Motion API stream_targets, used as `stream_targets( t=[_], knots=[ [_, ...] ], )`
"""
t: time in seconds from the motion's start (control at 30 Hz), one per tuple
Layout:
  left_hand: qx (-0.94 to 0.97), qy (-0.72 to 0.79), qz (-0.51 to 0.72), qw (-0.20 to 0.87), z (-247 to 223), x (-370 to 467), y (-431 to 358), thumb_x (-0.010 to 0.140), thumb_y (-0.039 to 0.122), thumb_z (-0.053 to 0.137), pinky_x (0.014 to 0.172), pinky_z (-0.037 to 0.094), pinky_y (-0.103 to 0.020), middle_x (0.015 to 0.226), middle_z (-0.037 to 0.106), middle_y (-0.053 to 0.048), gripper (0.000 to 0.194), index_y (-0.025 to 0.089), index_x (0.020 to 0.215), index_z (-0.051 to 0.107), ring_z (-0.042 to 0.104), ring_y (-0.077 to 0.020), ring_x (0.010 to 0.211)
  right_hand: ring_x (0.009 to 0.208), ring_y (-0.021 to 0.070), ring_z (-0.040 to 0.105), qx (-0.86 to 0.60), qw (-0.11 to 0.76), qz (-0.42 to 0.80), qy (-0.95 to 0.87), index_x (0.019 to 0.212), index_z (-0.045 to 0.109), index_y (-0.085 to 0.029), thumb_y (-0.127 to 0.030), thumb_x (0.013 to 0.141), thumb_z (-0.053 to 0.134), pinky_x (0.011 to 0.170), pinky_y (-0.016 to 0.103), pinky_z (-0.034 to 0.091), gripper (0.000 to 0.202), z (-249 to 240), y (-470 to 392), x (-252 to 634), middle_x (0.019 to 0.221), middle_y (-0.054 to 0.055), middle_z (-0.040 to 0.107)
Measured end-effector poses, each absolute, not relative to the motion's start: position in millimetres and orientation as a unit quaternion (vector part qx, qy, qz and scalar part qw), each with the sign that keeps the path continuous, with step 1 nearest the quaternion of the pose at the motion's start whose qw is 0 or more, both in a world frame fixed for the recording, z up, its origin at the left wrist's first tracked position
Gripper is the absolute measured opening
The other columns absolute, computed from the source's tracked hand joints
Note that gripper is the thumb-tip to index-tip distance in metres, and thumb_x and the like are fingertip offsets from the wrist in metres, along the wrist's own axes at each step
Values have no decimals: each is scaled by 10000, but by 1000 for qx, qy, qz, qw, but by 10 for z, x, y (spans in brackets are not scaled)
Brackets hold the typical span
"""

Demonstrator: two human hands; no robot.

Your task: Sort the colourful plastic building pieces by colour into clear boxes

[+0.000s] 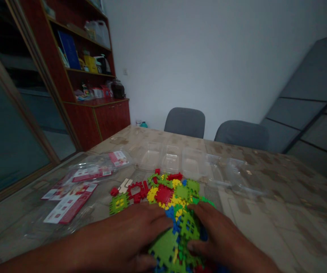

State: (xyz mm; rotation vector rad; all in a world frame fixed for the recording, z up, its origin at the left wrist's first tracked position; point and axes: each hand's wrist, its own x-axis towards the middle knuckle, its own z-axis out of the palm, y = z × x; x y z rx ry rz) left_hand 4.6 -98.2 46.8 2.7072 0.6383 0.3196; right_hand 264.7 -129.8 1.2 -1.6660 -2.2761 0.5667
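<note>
Colourful plastic building pieces [164, 194] in green, red, yellow and blue lie heaped on the patterned table [254, 216]. My left hand [136, 231] rests over the left side of the heap, fingers apart, beside a large green square piece [166, 246]. At the right side, my right hand [213, 231] touches the pieces with its fingers spread, next to a green window piece [189, 225]. Further left lie a red frame piece [136, 190] and a green piece with a yellow window [119, 203]. Neither hand visibly holds a piece.
Several clear plastic trays [171, 158] stand in a row behind the heap. Clear packages with red and white cards [71, 203] lie at the left. Two grey chairs [185, 122] are beyond the table, and a red-brown cabinet [109, 119] stands at the back left.
</note>
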Motion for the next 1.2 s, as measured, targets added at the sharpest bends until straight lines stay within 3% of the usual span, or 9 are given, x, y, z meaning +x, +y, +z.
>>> stream_targets(
  t=[0.23, 0.43, 0.6, 0.8, 1.07, 1.2],
  knots=[
    [928, 274, 145, 205, 306, 38, -841, 850, 233, 648, 1016, 483, -418, 1383, 574, -99, 614, 250, 1419, 417, 581, -303, 1208, 1155, 335, 622, -546, 190, 226, -784, 1312, 577, -234, -112, 609, 711, 989, 489, 512, 725, -22, -1257, 2632, 1305, 108, 648],
    [925, 276, 167, 201, 260, 109, -800, 888, 254, 624, 1057, 449, -459, 1388, 566, -101, 511, 237, 1371, 458, 540, -299, 1255, 1350, 357, 454, -526, 219, 243, -785, 1496, 369, -207, -92, 609, 666, 1122, 563, 360, 943, -134, -1202, 2651, 1504, 142, 463],
    [930, 249, 175, 207, 286, 233, -774, 916, 263, 608, 1056, 435, -423, 1359, 575, -100, 458, 216, 1346, 457, 528, -268, 1247, 1387, 319, 408, -489, 224, 296, -789, 1541, 269, -241, -93, 632, 658, 1129, 531, 353, 1000, -158, -1192, 2717, 1552, 107, 400],
    [935, 257, 141, 199, 255, 422, -762, 856, 224, 676, 1000, 446, -454, 1226, 631, -111, 417, 184, 1246, 534, 572, -298, 1133, 1205, 324, 569, -502, 223, 313, -775, 1537, 290, -265, -102, 626, 683, 921, 488, 539, 1005, -217, -1138, 2777, 1436, 111, 536],
    [936, 249, 143, 202, 46, 474, -716, 868, 237, 685, 1012, 428, -457, 1270, 614, -122, 449, 186, 1281, 514, 557, -307, 1161, 1233, 316, 531, -516, 250, 351, -740, 1545, 276, -286, -78, 616, 740, 1001, 475, 473, 1059, -211, -1091, 2737, 1522, 104, 427],
    [933, 247, 145, 217, 22, 433, -691, 909, 295, 644, 987, 441, -436, 1245, 623, -115, 423, 193, 1294, 504, 564, -292, 1136, 1277, 325, 493, -501, 242, 360, -748, 1495, 386, -277, -78, 624, 735, 1049, 513, 423, 959, -251, -1086, 2763, 1504, 95, 454]
  ],
)
